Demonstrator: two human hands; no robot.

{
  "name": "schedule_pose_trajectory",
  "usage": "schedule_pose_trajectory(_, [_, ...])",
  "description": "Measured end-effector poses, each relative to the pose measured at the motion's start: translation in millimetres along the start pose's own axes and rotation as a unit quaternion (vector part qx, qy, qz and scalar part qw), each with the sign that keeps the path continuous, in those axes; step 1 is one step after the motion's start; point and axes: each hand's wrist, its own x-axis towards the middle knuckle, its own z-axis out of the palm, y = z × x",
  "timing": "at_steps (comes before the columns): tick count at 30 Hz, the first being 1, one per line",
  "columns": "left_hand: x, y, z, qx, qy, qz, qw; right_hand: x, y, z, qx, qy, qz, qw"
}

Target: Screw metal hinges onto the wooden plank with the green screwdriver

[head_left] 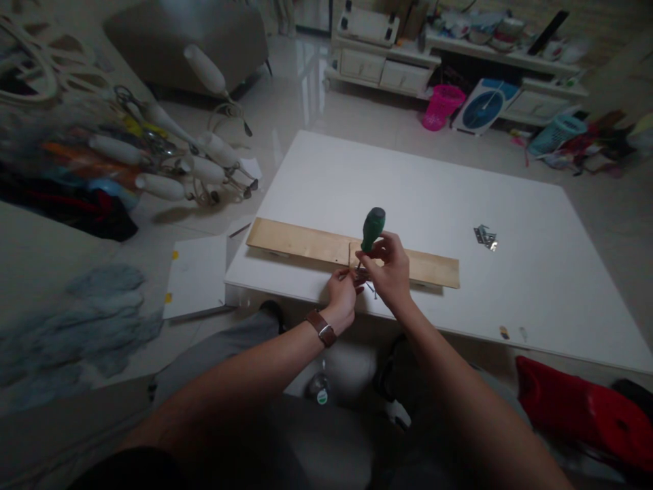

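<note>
My right hand (392,269) holds a screwdriver (373,228) with a green handle and a dark butt end, fingers low on the handle. The tool stands nearly upright, its tip down at the near edge of a long, narrow wooden board (296,241). Close beside the tip, my left hand (343,297) is closed in a pinch at that edge; what it holds is too small and too hidden to make out. A few loose screws (372,290) lie just below my fingers. The board rests on a large white panel (408,180).
Small metal plates, perhaps hinges (485,237), lie on the panel to the right. A white box (196,275) stands at the left and a lamp with several white shades (201,169) lies beyond. A red object (576,408) sits at the lower right, a pink basket (441,107) behind.
</note>
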Motion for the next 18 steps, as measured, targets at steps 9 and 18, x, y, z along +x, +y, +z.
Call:
schedule_pose_trajectory(9, [0.7, -0.3, -2.7, -0.002, -0.022, 0.01, 1.0, -2.2, -5.7, -4.1, -0.073, 0.017, -0.015, 0.997])
schedule_pose_trajectory(18, [-3.4, 4.9, 1.3, -0.004, -0.004, 0.001, 1.0, -2.7, -7.8, -5.5, -0.028, -0.038, -0.009, 0.999])
